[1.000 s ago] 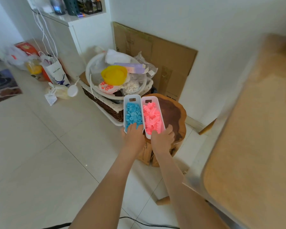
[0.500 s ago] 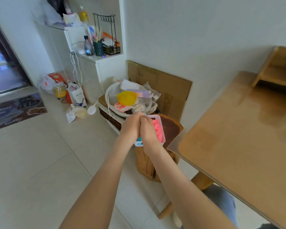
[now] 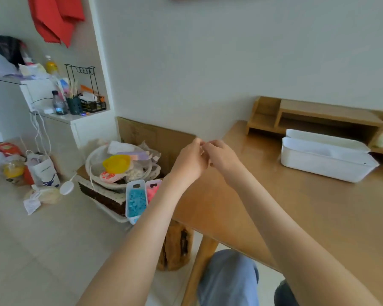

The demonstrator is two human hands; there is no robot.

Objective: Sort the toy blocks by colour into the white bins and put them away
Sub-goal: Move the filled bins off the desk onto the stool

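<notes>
Below-left of hands (image 3: 189,161), filled bins (image 3: 136,183)

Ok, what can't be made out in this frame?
Head view only:
Pink-block bin: mostly hidden behind the left forearm.
Left hand and right hand: backs face the camera, fingertips blurred, so any held block is unseen.
White bins on the table: motion-blurred, contents unclear.

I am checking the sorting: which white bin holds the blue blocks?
The blue-filled bin, beside the basket and left of the pink-filled bin; the two bins on the table show no blocks.
</notes>
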